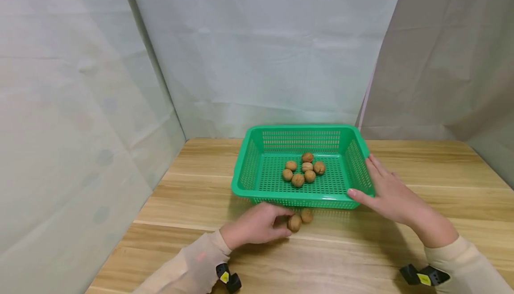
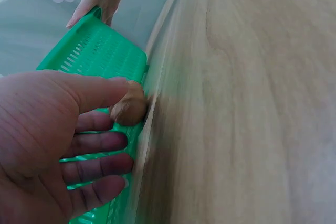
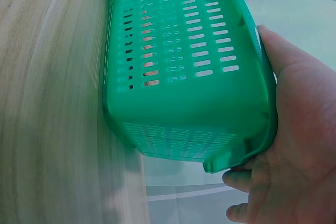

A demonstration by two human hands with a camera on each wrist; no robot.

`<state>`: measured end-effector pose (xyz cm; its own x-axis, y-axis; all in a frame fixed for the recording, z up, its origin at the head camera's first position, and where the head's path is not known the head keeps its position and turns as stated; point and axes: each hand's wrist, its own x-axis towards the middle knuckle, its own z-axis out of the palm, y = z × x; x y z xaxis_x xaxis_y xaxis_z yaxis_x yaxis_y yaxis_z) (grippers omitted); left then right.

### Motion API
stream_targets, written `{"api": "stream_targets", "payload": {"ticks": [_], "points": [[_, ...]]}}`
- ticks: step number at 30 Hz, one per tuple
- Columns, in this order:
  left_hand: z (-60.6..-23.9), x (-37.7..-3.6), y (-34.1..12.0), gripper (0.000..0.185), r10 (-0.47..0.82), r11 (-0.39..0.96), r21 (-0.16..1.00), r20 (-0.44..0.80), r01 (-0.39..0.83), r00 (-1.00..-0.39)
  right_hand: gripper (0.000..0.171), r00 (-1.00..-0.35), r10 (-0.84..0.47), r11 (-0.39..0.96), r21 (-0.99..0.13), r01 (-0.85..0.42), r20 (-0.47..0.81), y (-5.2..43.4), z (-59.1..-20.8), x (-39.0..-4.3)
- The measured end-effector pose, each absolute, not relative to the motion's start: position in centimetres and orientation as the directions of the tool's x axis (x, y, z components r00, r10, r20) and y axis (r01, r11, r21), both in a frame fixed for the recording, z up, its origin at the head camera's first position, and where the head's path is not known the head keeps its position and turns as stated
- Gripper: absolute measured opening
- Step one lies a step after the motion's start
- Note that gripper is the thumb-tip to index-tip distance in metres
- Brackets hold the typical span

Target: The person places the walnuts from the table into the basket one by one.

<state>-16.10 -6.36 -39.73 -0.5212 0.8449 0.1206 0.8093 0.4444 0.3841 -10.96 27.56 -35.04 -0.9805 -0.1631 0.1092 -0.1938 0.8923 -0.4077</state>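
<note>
Left hand fingers loosely round a brown wrinkled walnut, right hand flat against green slotted basket

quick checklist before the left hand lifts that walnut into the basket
1. Left hand on a walnut: ok, thumb and fingers touch it; a firm pinch, cannot tell.
2. Second loose walnut clear of the fingers: ok, it lies beside, against the basket front.
3. Right hand steadies the green basket: ok, on its right rim.
4. Basket flat on the table: ok.
5. Room inside beside the six walnuts: ok.
</note>
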Motion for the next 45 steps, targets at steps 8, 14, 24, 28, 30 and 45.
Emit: {"api": "stream_targets", "payload": {"ticks": [8, 14, 24, 28, 30, 45], "points": [[-39.9, -15.7, -6.0, 0.044, 0.918, 0.309, 0.367, 0.125, 0.877, -0.376, 0.103, -0.982, -0.159, 0.892, -0.411, -0.186, 0.101, 27.6, -35.0, -10.9], [-39.7, -15.2, -5.8, 0.048, 0.925, 0.299, 0.358, 0.118, 0.884, -0.361, 0.105, -0.982, -0.160, 0.893, -0.410, -0.186, 0.098, 27.6, -34.9, -10.9], [-39.9, -14.9, -5.2, 0.049, 0.933, 0.277, 0.304, 0.141, 0.911, -0.331, 0.104, -0.983, -0.161, 0.892, -0.413, -0.184, 0.091, 27.7, -34.8, -10.8], [-40.0, -14.8, -5.0, 0.046, 0.936, 0.265, 0.293, 0.151, 0.919, -0.318, 0.104, -0.983, -0.161, 0.890, -0.419, -0.183, 0.088, 27.7, -34.8, -10.7], [-40.1, -14.8, -5.0, 0.044, 0.936, 0.264, 0.289, 0.152, 0.920, -0.317, 0.104, -0.983, -0.161, 0.889, -0.420, -0.183, 0.088, 27.7, -34.8, -10.7], [-40.0, -14.7, -5.2, 0.033, 0.940, 0.280, 0.247, 0.125, 0.928, -0.317, 0.105, -0.984, -0.158, 0.889, -0.421, -0.180, 0.087, 27.6, -34.9, -10.8]]}}
